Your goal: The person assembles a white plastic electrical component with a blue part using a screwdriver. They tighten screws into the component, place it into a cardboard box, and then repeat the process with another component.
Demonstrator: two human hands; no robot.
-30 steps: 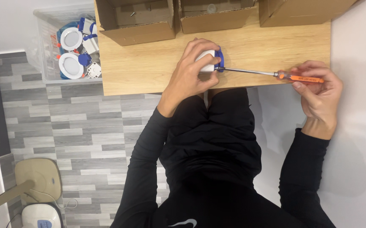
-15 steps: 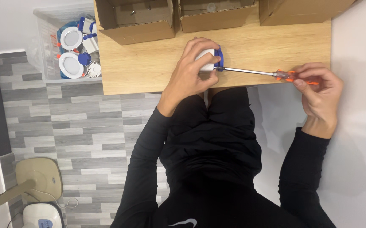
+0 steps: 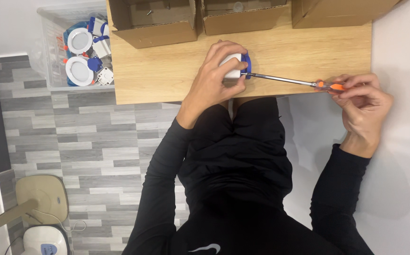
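Left hand (image 3: 214, 78) clenches small, rigid, likely light white fitting (image 3: 231, 66) on the bench (image 3: 167, 75); right hand (image 3: 361, 101) grips the screwdriver (image 3: 285, 80) by its orange handle, tip at the fitting.

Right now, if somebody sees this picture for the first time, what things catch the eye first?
First, the long screwdriver with an orange handle, held in the right hand, its tip set against a small white and blue part that the left hand grips on the wooden table. Next, the clear plastic bin at the table's left end, full of round white lamps.
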